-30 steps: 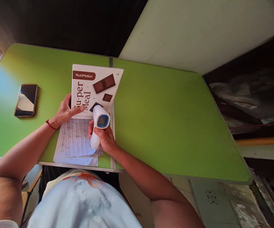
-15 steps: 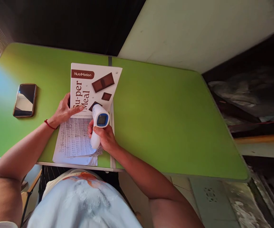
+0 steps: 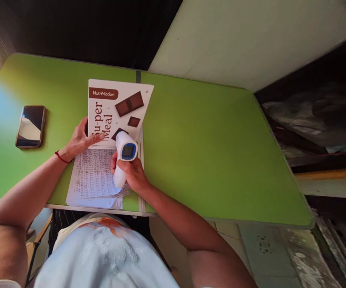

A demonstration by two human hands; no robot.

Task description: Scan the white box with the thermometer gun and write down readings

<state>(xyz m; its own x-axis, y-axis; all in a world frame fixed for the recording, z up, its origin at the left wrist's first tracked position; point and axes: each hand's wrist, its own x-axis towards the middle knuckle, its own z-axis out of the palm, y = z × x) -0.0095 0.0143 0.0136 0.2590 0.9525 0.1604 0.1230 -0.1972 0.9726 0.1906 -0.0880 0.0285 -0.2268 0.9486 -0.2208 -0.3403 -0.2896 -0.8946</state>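
My left hand (image 3: 87, 138) is closed on a white box (image 3: 101, 112) printed with chocolate pieces and the words "NutriMotion Su-per Meal". The thumb lies across the box's lower front, while the other fingers are mostly hidden behind its left side. A white infrared thermometer (image 3: 119, 170) with a blue-framed screen is gripped by its handle in my right hand (image 3: 133, 174). Its head points away from me and overlaps the lower right of the box, and I cannot tell whether they touch. Beneath both hands lie handwritten sheets of paper (image 3: 84, 180), partly covered by the box and thermometer.
To the left, a smartphone (image 3: 30, 126) in a brown case lies on the green table (image 3: 215, 152). A seam with a metal strip runs across the tabletop beside the box. Behind the table stand a dark panel (image 3: 79, 32) and a pale wall (image 3: 235, 40).
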